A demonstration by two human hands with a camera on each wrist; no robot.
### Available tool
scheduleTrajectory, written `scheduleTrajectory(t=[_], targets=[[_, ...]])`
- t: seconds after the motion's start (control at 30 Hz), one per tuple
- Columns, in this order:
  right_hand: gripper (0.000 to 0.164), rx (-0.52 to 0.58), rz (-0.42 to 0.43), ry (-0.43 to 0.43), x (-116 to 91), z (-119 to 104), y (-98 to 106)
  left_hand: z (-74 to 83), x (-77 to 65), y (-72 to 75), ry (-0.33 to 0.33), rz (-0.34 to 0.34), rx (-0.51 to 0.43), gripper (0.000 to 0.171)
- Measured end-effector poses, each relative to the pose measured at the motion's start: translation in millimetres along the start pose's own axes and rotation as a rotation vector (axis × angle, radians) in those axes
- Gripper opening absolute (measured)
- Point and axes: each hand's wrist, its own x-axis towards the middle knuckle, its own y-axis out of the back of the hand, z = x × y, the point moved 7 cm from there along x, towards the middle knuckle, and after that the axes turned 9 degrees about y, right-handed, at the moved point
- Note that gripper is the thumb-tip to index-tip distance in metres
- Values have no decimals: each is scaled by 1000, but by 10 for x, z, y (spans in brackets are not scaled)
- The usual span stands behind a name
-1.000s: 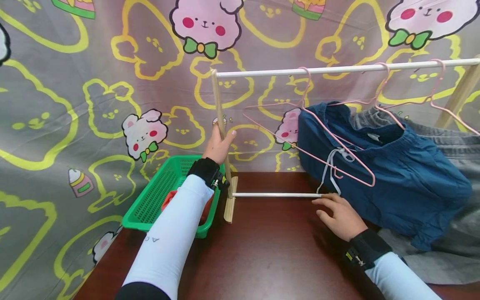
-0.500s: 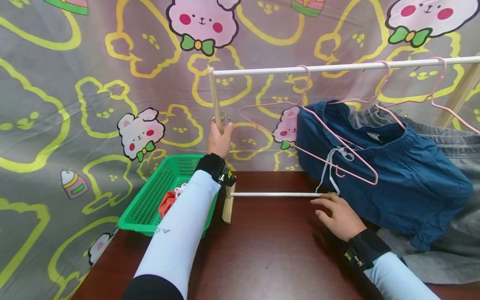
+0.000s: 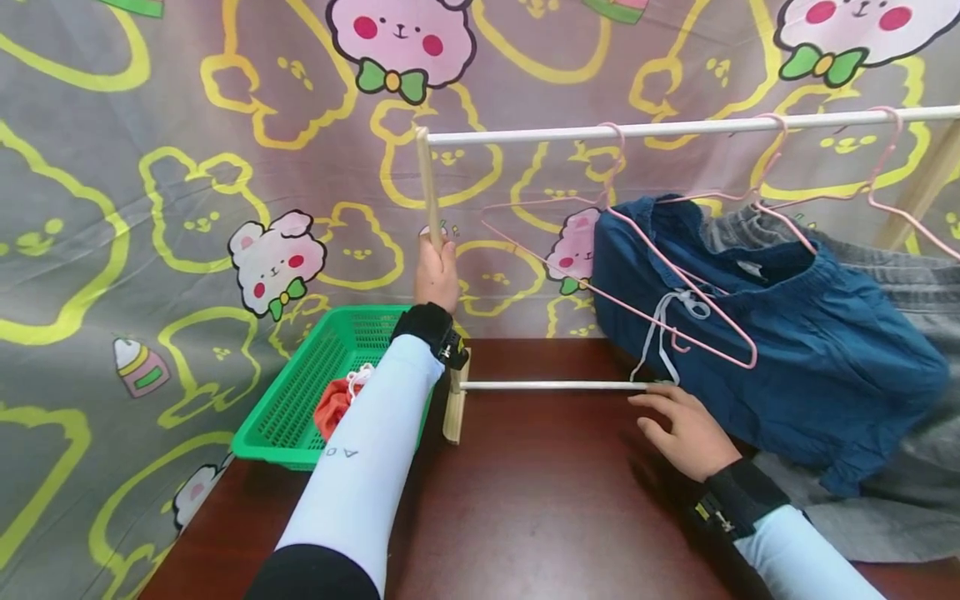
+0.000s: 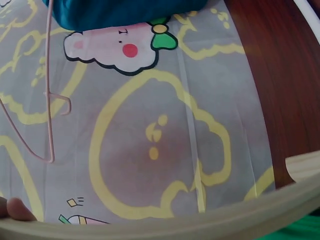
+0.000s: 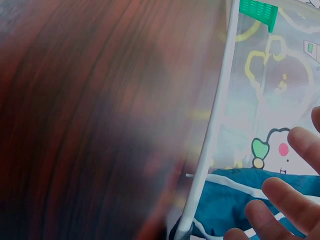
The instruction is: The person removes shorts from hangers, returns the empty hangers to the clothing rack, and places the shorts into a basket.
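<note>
My left hand (image 3: pixel 437 275) grips the upright wooden post (image 3: pixel 429 183) at the left end of a clothes rack. In the left wrist view the post (image 4: pixel 150 230) crosses the bottom, with a fingertip (image 4: pixel 20 210) beside it. My right hand (image 3: pixel 686 429) hovers at the right end of the rack's low white rod (image 3: pixel 555 385). Its fingers are loosely spread, and the right wrist view shows them apart from the rod (image 5: pixel 215 115). Whether a fingertip touches the rod in the head view, I cannot tell. Blue drawstring shorts (image 3: pixel 810 375) hang just beyond that hand.
Pink hangers hang from the upper white rod (image 3: pixel 525 136); the leftmost hanger (image 3: pixel 675 268) bears nothing. Grey garments (image 3: pixel 870 525) hang behind the shorts. A green basket (image 3: pixel 277 456) with orange cloth (image 3: pixel 332 407) stands left. A patterned curtain (image 3: pixel 187 375) backs the dark table (image 3: pixel 540 508).
My left thumb has closed in along the post, and the left forearm has swung right, uncovering more orange cloth in the basket. My right hand stays nearly in place.
</note>
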Motion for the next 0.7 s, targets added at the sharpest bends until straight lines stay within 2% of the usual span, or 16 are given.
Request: scheduleTrajectory(t=[0.33, 0.5, 0.7], targets=[[37, -17, -5, -33, -159, 102, 203, -28, -21, -15, 29, 7, 50, 19], [37, -47, 14, -40, -260, 154, 417, -21, -19, -9, 30, 16, 82, 19], [36, -80, 59, -37, -322, 200, 730, -16, -8, -2, 41, 16, 70, 21]])
